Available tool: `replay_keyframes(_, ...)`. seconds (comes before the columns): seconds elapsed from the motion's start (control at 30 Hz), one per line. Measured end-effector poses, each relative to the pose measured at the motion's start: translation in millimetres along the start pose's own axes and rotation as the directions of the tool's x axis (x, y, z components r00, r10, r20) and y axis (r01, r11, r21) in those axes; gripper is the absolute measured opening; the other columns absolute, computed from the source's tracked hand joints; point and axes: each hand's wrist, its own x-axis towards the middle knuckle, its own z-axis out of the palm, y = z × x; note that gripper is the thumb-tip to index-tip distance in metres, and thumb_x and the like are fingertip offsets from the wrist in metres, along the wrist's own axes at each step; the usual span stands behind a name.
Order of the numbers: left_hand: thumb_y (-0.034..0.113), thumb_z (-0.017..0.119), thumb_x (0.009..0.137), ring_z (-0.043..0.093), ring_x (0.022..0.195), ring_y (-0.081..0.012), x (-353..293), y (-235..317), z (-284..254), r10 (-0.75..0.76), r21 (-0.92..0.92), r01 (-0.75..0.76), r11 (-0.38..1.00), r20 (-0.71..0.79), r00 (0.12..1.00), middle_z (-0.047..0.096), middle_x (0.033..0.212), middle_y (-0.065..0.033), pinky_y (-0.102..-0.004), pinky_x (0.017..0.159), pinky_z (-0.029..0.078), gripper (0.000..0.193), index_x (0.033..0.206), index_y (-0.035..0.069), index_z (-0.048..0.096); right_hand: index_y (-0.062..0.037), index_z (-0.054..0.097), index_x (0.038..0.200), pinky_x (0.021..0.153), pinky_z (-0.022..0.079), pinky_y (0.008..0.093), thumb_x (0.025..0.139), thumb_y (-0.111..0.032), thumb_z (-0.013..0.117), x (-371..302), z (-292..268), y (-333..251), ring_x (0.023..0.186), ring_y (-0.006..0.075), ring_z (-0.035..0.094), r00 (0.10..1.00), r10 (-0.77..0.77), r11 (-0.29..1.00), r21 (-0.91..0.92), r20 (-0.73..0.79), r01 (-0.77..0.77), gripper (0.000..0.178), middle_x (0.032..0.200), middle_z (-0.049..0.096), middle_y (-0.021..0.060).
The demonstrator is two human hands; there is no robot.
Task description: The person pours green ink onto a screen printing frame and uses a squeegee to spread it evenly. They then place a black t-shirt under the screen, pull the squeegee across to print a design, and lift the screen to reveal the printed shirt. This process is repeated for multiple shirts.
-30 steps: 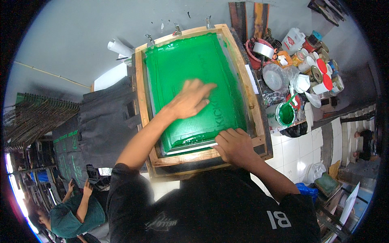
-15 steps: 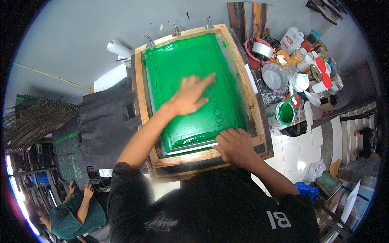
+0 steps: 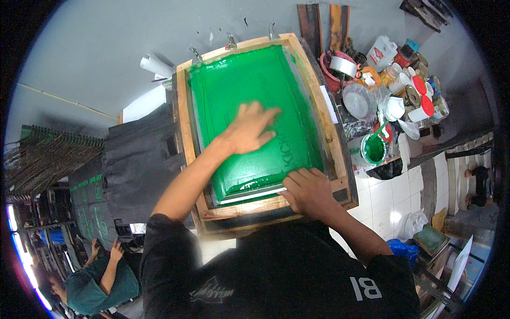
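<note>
A printing screen (image 3: 249, 80), coated in wet green ink, lies in a pale wooden frame (image 3: 186, 122) in front of me. My left hand (image 3: 248, 128) is over its middle, slightly blurred, thumb and index finger stretched out and the other fingers partly bent. It holds nothing I can see; whether it touches the ink cannot be told. At the near right end of the screen my right hand (image 3: 309, 190) has its fingers closed over a long pale-edged bar (image 3: 247, 195), which lies along the near end. The hand covers the bar's right end. Dark lettering shows through the ink.
Metal clamps (image 3: 231, 41) stand along the far frame side. To the right are an open green ink tub (image 3: 373, 149) with a stirrer and many jars (image 3: 422, 109). Dark fabric (image 3: 138, 165) hangs over the left side. A co-worker (image 3: 101, 284) handles printed dark cloth at lower left.
My left hand has shifted slightly toward me and left over the ink. My right hand stays in place. The printed cloth by the co-worker has moved a little.
</note>
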Motion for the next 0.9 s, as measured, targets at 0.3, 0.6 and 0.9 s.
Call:
replay_keyframes(0.3, 0.013, 0.067, 0.094, 0.061, 0.114, -0.0223, -99, -7, -59, -0.355, -0.427, -0.011, 0.904, -0.766, 0.536, 0.068, 0.117, -0.0112, -0.0425, 0.108, 0.042, 0.067, 0.155, 0.006, 0.039, -0.0049, 0.063, 0.084, 0.065, 0.050, 0.0462, 0.087, -0.031, 0.076, 16, -18, 17, 0.070, 0.0350, 0.063, 0.971, 0.174, 0.979, 0.132, -0.163, -0.153, 0.029, 0.077, 0.064, 0.0145)
replay_keyframes(0.6, 0.010, 0.073, 0.093, 0.053, 0.087, -0.0095, -248, 35, 20, -0.811, -0.791, 0.179, 0.585, -0.564, 0.157, 0.056, 0.092, 0.0008, -0.0263, 0.085, 0.045, 0.029, 0.120, 0.004, 0.061, 0.0080, 0.067, 0.099, 0.080, 0.051, 0.0531, 0.095, -0.029, 0.066, 136, -32, 127, 0.089, 0.0499, 0.067, 0.729, 0.629, 0.778, 0.205, -0.271, -0.595, 0.037, 0.091, 0.067, 0.0346)
replay_keyframes(0.9, 0.026, 0.056, 0.106, 0.052, 0.127, -0.0252, -246, 58, 78, -0.888, -0.856, 0.237, 0.460, -0.449, 0.102, 0.059, 0.132, -0.0130, -0.0406, 0.114, 0.034, 0.038, 0.133, -0.001, 0.055, 0.0141, 0.068, 0.104, 0.093, 0.053, 0.0529, 0.092, -0.027, 0.067, 204, -15, 172, 0.101, 0.0505, 0.068, 0.771, 0.616, 0.777, -0.032, -0.163, -0.628, 0.042, 0.102, 0.068, 0.0373)
